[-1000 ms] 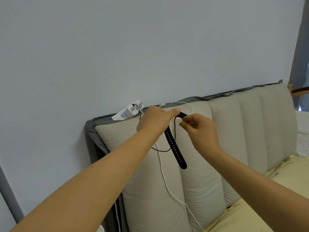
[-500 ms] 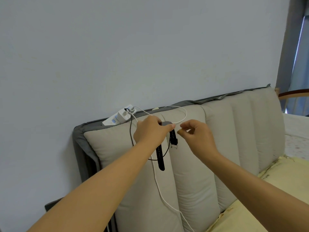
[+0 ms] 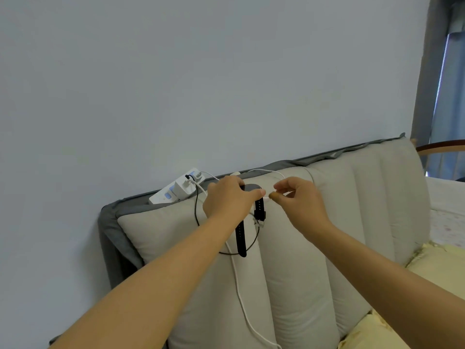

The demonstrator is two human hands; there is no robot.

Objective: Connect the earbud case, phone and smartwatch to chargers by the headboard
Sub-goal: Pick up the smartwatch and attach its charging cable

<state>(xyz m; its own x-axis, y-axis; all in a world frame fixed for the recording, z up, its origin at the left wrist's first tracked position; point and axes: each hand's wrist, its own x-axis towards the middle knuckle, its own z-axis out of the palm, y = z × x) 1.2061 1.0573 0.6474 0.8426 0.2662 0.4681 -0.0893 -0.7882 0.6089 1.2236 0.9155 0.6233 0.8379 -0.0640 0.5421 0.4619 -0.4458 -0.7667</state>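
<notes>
The left hand is gripping the smartwatch against the top of the headboard, its straps hanging down the cushion, likely to steady it for the charger. The right hand is pinching a thin white cable just beside the watch (the charging end is too small to make out). Both cables are running to the power strip on the headboard's top edge.

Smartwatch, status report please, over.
Left hand holds smartwatch atop headboard. Right hand pinches white cable. Black cable loops beneath.
</notes>
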